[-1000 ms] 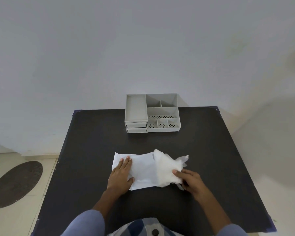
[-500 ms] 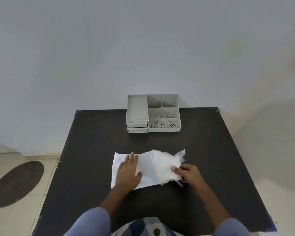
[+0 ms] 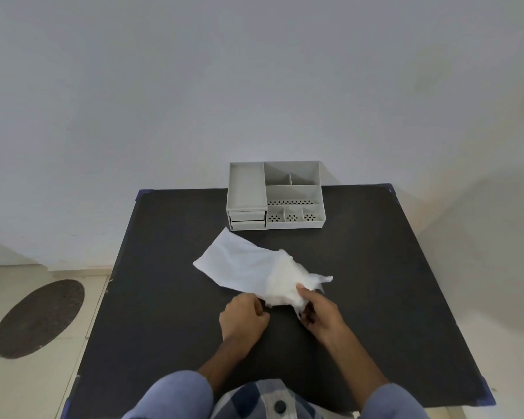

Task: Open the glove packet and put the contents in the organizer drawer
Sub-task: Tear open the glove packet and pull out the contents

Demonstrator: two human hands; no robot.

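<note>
My left hand (image 3: 243, 316) and right hand (image 3: 321, 313) both pinch the glove packet's (image 3: 242, 267) near end, fingers closed on it, above the counter (image 3: 375, 267).

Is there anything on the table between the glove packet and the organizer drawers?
Nothing visible. Only bare black table lies between the glove packet, held by both hands, and the organizer. Its drawers look shut.

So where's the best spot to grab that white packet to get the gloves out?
Probably at its near end, coming from the person's side. There the packet is open and the crumpled gloves bulge out, and both the left hand and right hand already pinch there. The far part lies flat on the table, with little to pinch.
</note>
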